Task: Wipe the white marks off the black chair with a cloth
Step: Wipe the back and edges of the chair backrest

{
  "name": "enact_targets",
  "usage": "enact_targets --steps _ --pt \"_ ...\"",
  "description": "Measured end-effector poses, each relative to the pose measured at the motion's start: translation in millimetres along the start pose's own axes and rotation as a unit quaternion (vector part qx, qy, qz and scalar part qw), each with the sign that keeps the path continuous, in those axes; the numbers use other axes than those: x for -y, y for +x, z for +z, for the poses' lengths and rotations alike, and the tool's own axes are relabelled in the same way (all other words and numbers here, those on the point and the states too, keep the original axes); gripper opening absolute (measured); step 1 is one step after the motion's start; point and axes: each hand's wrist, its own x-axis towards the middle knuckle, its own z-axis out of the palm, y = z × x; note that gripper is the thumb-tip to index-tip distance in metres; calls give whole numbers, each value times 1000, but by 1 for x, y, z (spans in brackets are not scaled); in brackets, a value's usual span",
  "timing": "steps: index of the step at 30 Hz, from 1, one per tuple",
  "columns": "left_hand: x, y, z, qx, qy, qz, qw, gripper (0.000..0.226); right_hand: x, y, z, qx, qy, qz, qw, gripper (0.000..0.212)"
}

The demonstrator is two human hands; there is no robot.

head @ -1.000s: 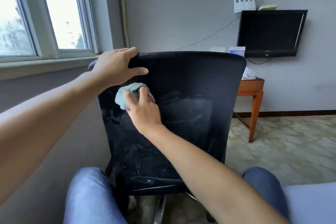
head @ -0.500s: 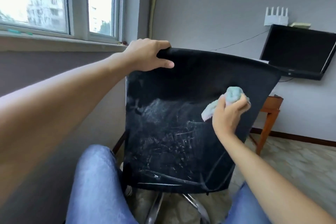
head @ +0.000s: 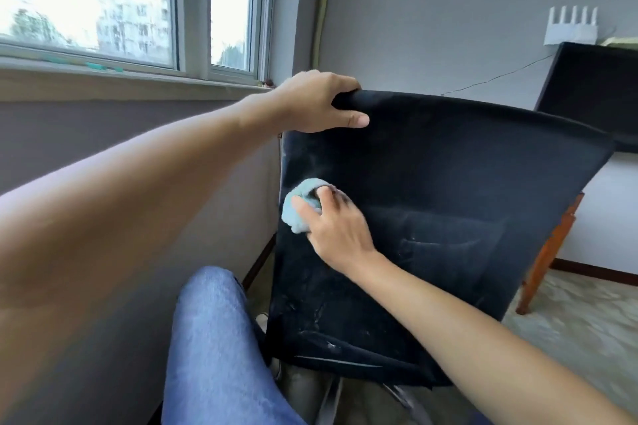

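My left hand (head: 319, 102) is gripping the top edge of the black chair (head: 466, 183) in front of my knees. My right hand (head: 336, 228) is clutching a pale blue cloth (head: 299, 205), pressing it against the backrest's left side. Faint white marks (head: 324, 338) are lingering lower down, so I'm judging the wiping partly done.

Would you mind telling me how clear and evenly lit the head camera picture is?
Head view: the window is blown out to white; the right hand and cloth are smeared by motion; the chair back stays dark, its faint white marks hard to read; wide-angle bending curves the window sill.
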Motion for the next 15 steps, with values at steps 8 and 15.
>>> enact_targets --steps 8,15 --pt "-17 0 -32 118 -240 -136 954 74 0 98 -39 -136 -121 69 981 44" --pt "-35 5 -27 129 -99 -65 985 61 29 54 0 63 -113 -205 970 8"
